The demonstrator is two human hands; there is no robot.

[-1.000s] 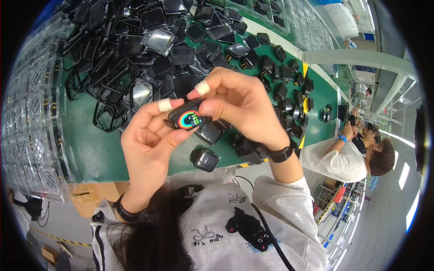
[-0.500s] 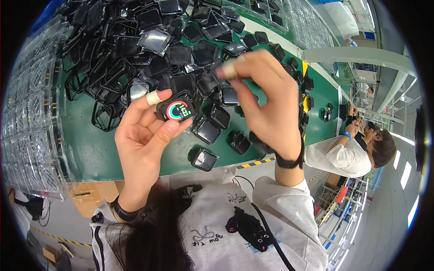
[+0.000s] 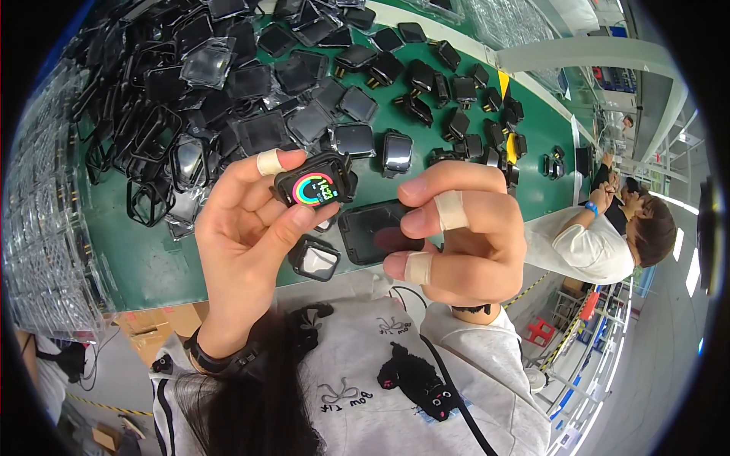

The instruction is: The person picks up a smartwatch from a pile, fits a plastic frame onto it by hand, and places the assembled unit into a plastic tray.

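Note:
My left hand point(image 3: 245, 220) grips a strapless smartwatch point(image 3: 312, 186) between thumb and fingers. Its lit screen, showing a coloured ring, faces up. Close beside it, my right hand point(image 3: 468, 232) pinches a flat, dark, glossy rectangular cover with a black rim point(image 3: 372, 232). Tape is wrapped around some fingers of both hands. A small gap separates the cover from the watch. Just below them, a watch body with a pale reflecting screen point(image 3: 318, 261) lies on the green table, and another watch point(image 3: 398, 152) sits beyond the cover.
A heap of black frames and glossy covers point(image 3: 251, 83) spreads over the table's left and far side. Several watch bodies point(image 3: 456, 121) stand to the right. Stacked clear plastic trays point(image 3: 46, 205) line the left edge. A co-worker point(image 3: 593, 235) sits at right.
My right hand was blurred over the heap; now it is nearer me, holding the dark cover beside the watch. My left hand still holds the lit watch, slightly shifted right.

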